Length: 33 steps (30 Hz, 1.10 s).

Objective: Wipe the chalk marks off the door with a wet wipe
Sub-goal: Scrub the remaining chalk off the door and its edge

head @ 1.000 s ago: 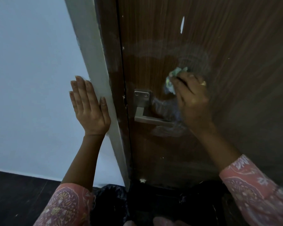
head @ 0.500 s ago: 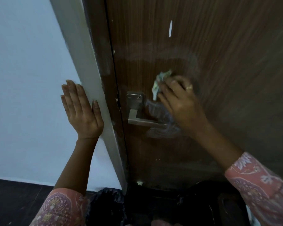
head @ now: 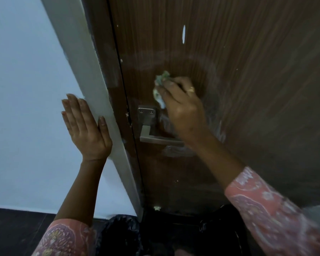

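One brown door fills most of what we see, its left edge meeting a pale frame beside the white wall. Since half a second ago our right hand has shifted little, still just above the handle, while the left hand has not moved. A hazy chalk smear arcs over the wiped patch, and more chalk marks show below the lever (one bright white fleck sits higher up, well apart). The door is bare wood to the right and above, so there is open room there; to the left the metal handle and the door's edge are close. Our left hand lies flat and released on the wall, thumb against the frame. The right hand clenches one crumpled wet wipe, pressed to the door above the handle's plate. One ring shows on that hand.
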Available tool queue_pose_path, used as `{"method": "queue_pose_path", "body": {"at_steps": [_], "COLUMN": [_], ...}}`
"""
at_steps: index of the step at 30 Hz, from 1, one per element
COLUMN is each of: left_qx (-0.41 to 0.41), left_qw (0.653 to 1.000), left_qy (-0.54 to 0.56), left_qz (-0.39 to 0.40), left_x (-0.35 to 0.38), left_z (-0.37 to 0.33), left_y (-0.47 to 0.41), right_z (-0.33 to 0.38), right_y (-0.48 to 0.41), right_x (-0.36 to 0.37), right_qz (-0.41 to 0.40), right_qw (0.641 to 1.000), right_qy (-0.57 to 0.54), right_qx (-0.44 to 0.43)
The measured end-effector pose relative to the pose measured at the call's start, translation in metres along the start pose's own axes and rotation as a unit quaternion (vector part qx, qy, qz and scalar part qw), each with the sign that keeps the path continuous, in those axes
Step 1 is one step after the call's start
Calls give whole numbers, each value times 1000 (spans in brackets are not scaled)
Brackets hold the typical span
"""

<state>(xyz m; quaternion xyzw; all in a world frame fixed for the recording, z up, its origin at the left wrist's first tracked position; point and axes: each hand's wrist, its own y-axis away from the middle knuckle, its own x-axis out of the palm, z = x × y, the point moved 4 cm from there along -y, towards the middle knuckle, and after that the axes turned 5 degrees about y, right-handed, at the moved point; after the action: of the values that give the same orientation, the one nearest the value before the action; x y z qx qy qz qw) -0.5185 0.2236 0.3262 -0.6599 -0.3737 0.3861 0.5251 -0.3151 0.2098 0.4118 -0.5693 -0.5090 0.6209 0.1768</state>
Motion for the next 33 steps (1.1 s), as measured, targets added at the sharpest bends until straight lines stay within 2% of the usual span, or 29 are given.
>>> {"method": "queue_pose_path", "body": {"at_steps": [2, 4, 6, 8, 11, 13, 15, 19, 21, 23, 26, 28, 29, 30, 33], "left_qx": [0, 0, 2, -1, -2, -2, -1, -1, -2, -6, -7, -7, -7, -8, -8], "left_qw": [1000, 1000, 1000, 1000, 1000, 1000, 1000, 1000, 1000, 1000, 1000, 1000, 1000, 1000, 1000], "left_qy": [-4, -5, -1, 2, 6, 6, 5, 8, 9, 11, 12, 10, 9, 9, 13], "left_qz": [0, 0, 2, 4, 8, 8, 6, 2, 3, 9, 10, 9, 9, 10, 11], "left_x": [0, -1, 0, 0, 0, 0, 0, 0, 0, 0, 0, -1, -1, -1, -1], "left_z": [0, -1, -1, -1, 0, 0, 0, -1, -1, -1, -1, -1, -2, -2, -4], "left_y": [0, 0, 0, 0, 1, 1, 1, 1, 1, 1, 1, 1, 1, 1, -1], "right_z": [-19, -27, -17, 9, 34, 20, -4, -53, -59, -52, -49, -57, -63, -70, -87], "right_y": [8, -3, -27, -43, -31, -6, 17, 21, 15, 23, 70, 96, 100, 98, 64], "right_x": [-14, -24, -21, -7, 12, 12, 1, -34, -35, -25, -8, -10, -14, -19, -36], "right_qz": [-42, -105, -127, -113, -42, 13, 18, -103, -132, -94, 51, 123, 123, 97, -62], "right_qw": [998, 991, 989, 993, 998, 999, 1000, 991, 986, 994, 995, 989, 990, 994, 995], "right_qy": [29, 11, -8, -8, -5, -18, 7, 33, 40, 48, 68, 65, 60, 53, 35], "right_qx": [40, 80, 81, 30, -40, -23, 0, 85, 90, 38, -49, -50, -30, 1, 76]}}
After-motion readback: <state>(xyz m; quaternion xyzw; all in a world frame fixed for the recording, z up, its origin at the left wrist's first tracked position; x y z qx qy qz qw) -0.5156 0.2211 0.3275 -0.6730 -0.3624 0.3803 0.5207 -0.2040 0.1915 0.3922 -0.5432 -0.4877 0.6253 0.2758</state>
